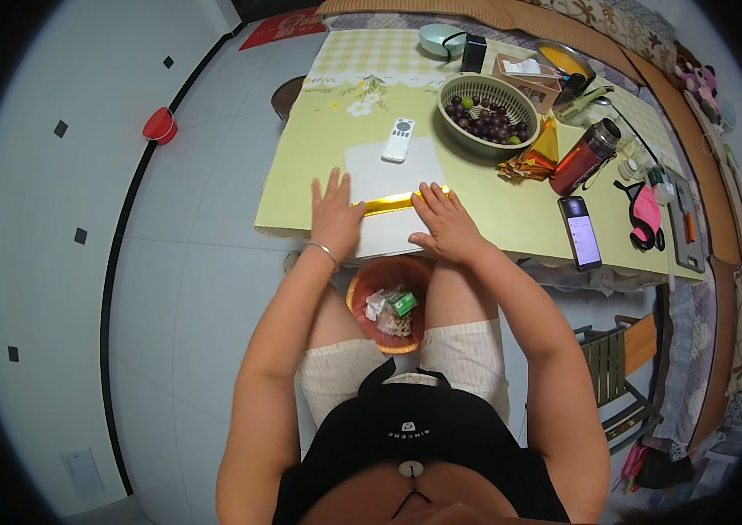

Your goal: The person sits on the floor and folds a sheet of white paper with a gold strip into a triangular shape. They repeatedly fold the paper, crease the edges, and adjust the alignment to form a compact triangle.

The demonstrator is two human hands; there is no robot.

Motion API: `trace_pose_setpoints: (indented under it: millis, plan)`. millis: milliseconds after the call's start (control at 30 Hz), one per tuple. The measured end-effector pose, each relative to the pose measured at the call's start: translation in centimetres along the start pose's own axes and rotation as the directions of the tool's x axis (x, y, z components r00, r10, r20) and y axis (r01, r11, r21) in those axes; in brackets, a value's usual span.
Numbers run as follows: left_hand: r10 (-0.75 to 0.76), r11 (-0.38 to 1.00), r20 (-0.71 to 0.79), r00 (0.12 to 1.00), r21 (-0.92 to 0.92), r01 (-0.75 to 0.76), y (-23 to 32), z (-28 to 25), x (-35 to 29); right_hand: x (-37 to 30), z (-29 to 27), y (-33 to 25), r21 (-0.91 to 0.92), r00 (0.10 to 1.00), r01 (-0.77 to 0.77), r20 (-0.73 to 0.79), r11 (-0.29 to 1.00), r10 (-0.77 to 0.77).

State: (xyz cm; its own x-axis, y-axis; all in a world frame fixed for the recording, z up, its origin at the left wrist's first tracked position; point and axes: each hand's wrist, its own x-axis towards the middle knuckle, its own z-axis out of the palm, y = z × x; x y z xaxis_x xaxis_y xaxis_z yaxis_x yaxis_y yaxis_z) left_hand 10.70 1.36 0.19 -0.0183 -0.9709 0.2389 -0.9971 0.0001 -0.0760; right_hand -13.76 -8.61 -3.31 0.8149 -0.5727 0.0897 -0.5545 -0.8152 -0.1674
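Note:
A shiny gold foil strip (386, 205) lies across a white sheet (388, 234) at the table's near edge. My left hand (334, 213) rests by the strip's left end, its fingers stretched out and the thumb near the foil. Over the right end, my right hand (447, 220) lies flat with its fingers extended, covering part of the strip. Just beyond the foil, a white remote control (399, 140) sits on the sheet's far part.
A colander (450, 140) of grapes stands beyond my right hand, with crumpled gold foil (539, 156), a red thermos (585, 157) and a phone (580, 233) to its right. Between my knees is a trash bin (360, 308) holding litter. A folding chair (605, 367) stands at right.

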Motion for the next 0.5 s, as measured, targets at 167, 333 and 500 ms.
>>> trace_pose_setpoints:
  millis: [167,333,500]
  plan:
    - [0.158,0.913,-0.087,0.984,-0.368,-0.179,6.3,2.2,1.8,0.3,0.8,0.2,-0.006,0.999,0.031,-0.011,1.0,-0.031]
    - [-0.028,0.964,0.123,0.992,-0.258,0.059,6.5,2.4,0.2,0.3,0.8,0.8,0.031,0.999,0.045,-0.01,0.998,-0.045]
    - [-0.083,0.96,0.106,0.991,-0.257,0.108,3.8,2.9,-2.5,-0.3,0.1,0.6,0.067,0.997,-0.059,-0.036,0.996,0.062]
